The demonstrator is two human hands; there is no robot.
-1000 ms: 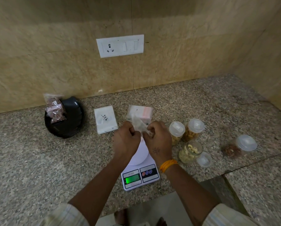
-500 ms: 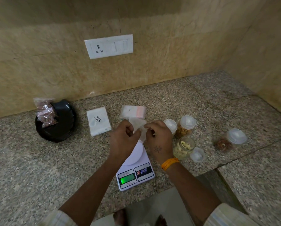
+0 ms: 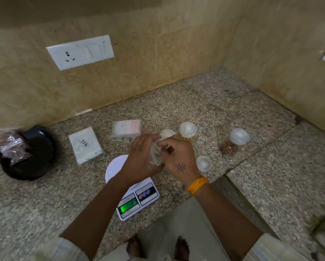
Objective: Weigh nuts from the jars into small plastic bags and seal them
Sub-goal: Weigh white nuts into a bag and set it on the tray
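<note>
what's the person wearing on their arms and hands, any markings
Both forearms are bare, with pale, faintly striped sleeves pushed up near the elbows. The right wrist carries a band of orange thread. The back of the right hand has a small dark tattoo. The left hand shows no markings or jewellery.

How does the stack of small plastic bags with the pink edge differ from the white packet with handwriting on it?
The pink-edged stack of clear plastic bags lies farther back, close by the left hand; the white handwritten packet lies nearer the black bowl. The stack is translucent with a pink strip; the packet is opaque white with dark writing. Both lie flat on the granite counter.
</note>
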